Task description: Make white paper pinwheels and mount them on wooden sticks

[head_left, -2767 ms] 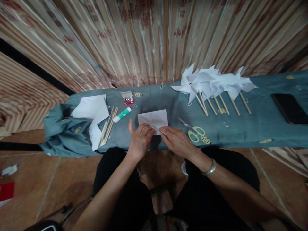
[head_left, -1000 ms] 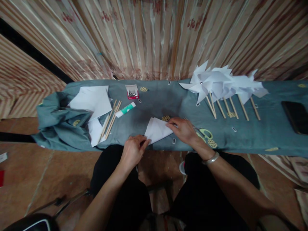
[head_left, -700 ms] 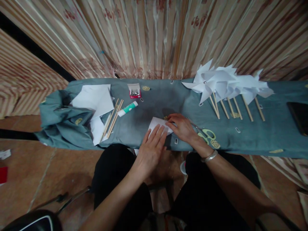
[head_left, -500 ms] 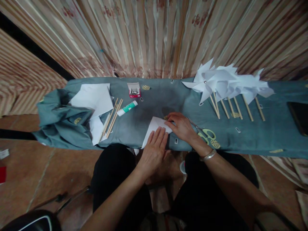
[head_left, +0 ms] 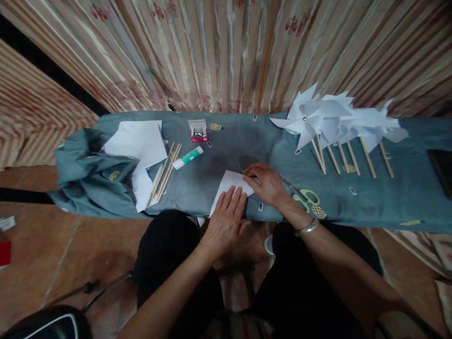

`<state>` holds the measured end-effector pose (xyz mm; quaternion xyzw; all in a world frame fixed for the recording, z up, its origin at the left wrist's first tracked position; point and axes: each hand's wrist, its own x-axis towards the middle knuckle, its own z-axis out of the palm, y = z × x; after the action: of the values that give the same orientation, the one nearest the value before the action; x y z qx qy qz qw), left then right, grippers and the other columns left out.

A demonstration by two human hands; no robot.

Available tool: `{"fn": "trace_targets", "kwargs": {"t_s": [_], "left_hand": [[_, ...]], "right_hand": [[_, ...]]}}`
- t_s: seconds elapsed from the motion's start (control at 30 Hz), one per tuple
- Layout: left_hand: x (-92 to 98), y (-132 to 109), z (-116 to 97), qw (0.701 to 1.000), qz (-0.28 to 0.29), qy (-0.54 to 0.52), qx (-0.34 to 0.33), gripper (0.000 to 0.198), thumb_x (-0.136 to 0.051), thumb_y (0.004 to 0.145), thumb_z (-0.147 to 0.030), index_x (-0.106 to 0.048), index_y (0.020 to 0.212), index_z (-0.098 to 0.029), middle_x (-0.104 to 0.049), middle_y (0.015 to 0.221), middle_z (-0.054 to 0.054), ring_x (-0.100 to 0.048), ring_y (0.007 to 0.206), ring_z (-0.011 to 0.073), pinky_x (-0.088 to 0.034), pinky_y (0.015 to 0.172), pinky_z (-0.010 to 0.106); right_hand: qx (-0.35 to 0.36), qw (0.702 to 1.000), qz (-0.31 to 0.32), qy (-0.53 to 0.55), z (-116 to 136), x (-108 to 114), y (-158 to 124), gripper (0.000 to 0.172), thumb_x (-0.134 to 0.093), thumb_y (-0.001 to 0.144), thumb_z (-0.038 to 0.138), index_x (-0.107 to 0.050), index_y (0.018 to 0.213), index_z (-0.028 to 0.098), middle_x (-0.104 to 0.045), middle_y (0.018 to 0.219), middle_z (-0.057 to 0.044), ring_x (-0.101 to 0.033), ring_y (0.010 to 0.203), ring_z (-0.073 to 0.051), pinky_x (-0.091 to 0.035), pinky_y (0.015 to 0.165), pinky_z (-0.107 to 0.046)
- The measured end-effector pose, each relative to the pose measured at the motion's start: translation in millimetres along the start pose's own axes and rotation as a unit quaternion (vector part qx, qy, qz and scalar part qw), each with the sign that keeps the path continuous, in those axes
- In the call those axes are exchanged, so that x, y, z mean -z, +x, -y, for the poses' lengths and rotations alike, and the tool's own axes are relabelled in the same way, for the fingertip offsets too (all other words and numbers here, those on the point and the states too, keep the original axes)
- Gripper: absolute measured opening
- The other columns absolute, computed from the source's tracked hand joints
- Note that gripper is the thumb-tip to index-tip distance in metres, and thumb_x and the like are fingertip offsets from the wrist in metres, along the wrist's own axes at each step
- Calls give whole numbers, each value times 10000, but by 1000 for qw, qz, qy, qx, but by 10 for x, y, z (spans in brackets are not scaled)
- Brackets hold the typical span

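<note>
A folded white paper lies near the front edge of a bench covered in teal cloth. My left hand lies flat on the paper's near part, fingers stretched out and together. My right hand rests on the paper's right corner with fingertips pressed down; a silver bracelet circles that wrist. Green-handled scissors lie just right of my right hand.
Several white paper pinwheels on wooden sticks lie at the back right. White paper sheets, loose wooden sticks, a glue tube and a small red box of pins sit at the left. A dark phone lies far right. A curtain hangs behind.
The paper was flat and square, then got folded over. My left hand went from pinching its near corner to lying flat on it; my right hand stayed on the right corner.
</note>
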<state>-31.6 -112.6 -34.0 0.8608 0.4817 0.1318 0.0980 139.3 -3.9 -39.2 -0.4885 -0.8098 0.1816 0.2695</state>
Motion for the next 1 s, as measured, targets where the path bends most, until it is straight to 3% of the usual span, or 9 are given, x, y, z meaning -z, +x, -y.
{"fn": "trace_targets", "kwargs": {"t_s": [0.53,0.67,0.83,1.0], "left_hand": [[-24,3,19,1000,19,10,-4,646,-523,942,-380,-347,1457,-30,-325,1558,233,-183,1485,360,-266,1185,544],[-59,-1,30,1000,21,18,-8,659,-523,937,-371,-332,1467,-28,-310,1564,231,-164,1488,360,-252,1189,545],[-76,3,30,999,35,30,-4,677,-526,927,-343,-307,1479,-16,-295,1570,229,-175,1485,367,-244,1190,534],[-71,24,31,998,51,25,-8,672,-516,927,-311,-287,1490,-25,-269,1578,235,-119,1498,352,-224,1190,552]], "right_hand": [[7,999,2,-37,6,-22,4,141,-564,892,232,-627,771,197,-685,928,-87,-626,908,-247,-497,858,-383],[11,996,1,-86,69,-4,-67,138,-566,897,263,-664,922,168,-687,1055,-129,-616,998,-284,-481,905,-420],[21,990,-13,-142,145,51,-309,476,-576,891,375,-550,1284,108,-541,1386,-205,-507,1252,-348,-378,1049,-505],[-9,990,10,-141,113,40,-491,611,-512,912,438,-426,1406,90,-437,1480,-226,-391,1377,-355,-292,1116,-535]]}}
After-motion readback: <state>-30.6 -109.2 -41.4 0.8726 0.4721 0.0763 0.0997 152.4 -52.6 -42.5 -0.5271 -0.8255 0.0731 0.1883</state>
